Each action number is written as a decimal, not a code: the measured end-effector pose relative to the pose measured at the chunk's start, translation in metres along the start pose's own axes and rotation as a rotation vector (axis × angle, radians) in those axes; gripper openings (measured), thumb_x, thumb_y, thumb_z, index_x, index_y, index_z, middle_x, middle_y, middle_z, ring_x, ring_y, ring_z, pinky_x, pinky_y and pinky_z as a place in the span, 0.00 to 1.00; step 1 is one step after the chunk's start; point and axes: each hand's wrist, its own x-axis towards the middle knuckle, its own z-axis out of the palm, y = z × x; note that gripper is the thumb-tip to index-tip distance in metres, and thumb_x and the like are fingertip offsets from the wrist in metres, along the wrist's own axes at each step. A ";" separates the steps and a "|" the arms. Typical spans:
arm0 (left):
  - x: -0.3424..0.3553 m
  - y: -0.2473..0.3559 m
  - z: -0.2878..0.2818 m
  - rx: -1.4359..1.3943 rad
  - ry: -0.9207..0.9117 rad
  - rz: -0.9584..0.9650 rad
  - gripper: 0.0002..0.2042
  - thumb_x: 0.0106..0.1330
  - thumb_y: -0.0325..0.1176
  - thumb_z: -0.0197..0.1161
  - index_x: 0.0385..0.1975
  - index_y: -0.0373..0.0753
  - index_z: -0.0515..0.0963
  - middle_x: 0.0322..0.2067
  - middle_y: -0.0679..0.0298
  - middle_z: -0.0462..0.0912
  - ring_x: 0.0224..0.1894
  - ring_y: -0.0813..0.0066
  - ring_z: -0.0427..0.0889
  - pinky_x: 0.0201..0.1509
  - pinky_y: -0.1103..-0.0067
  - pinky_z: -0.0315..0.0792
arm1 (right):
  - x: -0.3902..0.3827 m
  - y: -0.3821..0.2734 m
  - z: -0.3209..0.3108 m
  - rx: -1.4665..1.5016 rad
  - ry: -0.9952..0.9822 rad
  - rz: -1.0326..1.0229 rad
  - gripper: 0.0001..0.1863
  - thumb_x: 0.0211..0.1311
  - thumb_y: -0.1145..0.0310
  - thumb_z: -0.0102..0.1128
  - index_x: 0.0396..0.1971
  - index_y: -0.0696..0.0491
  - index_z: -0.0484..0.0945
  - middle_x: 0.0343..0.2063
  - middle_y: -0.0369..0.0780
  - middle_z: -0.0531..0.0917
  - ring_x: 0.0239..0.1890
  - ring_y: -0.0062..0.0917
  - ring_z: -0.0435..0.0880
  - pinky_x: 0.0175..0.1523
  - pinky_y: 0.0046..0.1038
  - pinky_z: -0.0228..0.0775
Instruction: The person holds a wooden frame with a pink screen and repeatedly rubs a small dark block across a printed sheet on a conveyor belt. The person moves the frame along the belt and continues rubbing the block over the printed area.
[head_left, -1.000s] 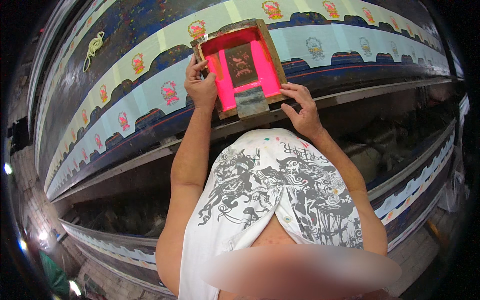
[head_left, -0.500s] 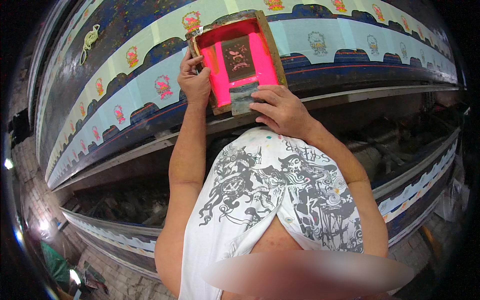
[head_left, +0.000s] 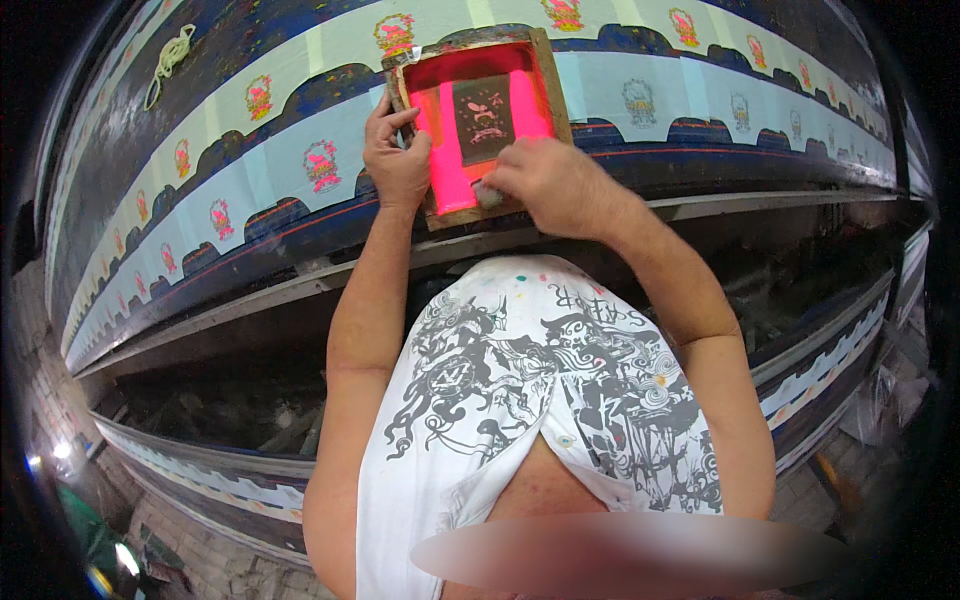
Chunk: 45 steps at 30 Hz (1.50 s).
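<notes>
A wooden screen-printing frame [head_left: 554, 90] lies over a light blue fabric strip [head_left: 600, 85]. Bright pink ink [head_left: 455, 188] coats the inside of its mesh, around a dark rectangular window [head_left: 484, 120] with a small design. My left hand [head_left: 397, 165] grips the frame's left side, thumb toward the inside and fingers around the outer edge. At the frame's near end my right hand [head_left: 560, 185] is closed on a grey squeegee [head_left: 489, 194]. Most of the squeegee is hidden under the fingers.
Left of the frame, prints on the blue strip carry pink [head_left: 322, 166]; those to the right show dark outlines [head_left: 638, 102]. A cream strip with coloured prints [head_left: 259, 97] runs behind. A coiled cord [head_left: 172, 55] lies far left. The long table's near edge [head_left: 290, 272] curves before me.
My right hand has shifted up over the squeegee and its fingers have closed further, hiding more of the blade. My left hand keeps its hold on the frame.
</notes>
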 end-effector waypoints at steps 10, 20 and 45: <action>-0.002 0.008 0.022 0.051 0.021 0.096 0.19 0.71 0.24 0.73 0.62 0.35 0.86 0.71 0.43 0.80 0.76 0.48 0.78 0.81 0.61 0.73 | 0.054 0.066 -0.016 -0.190 0.413 0.061 0.17 0.64 0.77 0.67 0.53 0.53 0.90 0.47 0.44 0.90 0.51 0.45 0.89 0.62 0.45 0.81; -0.008 0.002 0.008 0.130 0.068 0.141 0.17 0.70 0.23 0.73 0.58 0.35 0.88 0.69 0.42 0.82 0.75 0.47 0.80 0.80 0.61 0.74 | 0.000 -0.007 0.059 -0.173 0.420 0.057 0.15 0.65 0.70 0.64 0.50 0.52 0.90 0.43 0.40 0.87 0.49 0.40 0.89 0.56 0.42 0.81; -0.024 0.007 0.045 0.256 -0.061 0.072 0.24 0.70 0.24 0.70 0.66 0.35 0.85 0.71 0.43 0.78 0.76 0.45 0.76 0.83 0.58 0.68 | 0.018 0.084 0.036 -0.235 0.416 0.122 0.23 0.62 0.76 0.66 0.57 0.49 0.90 0.47 0.42 0.91 0.52 0.42 0.91 0.62 0.44 0.82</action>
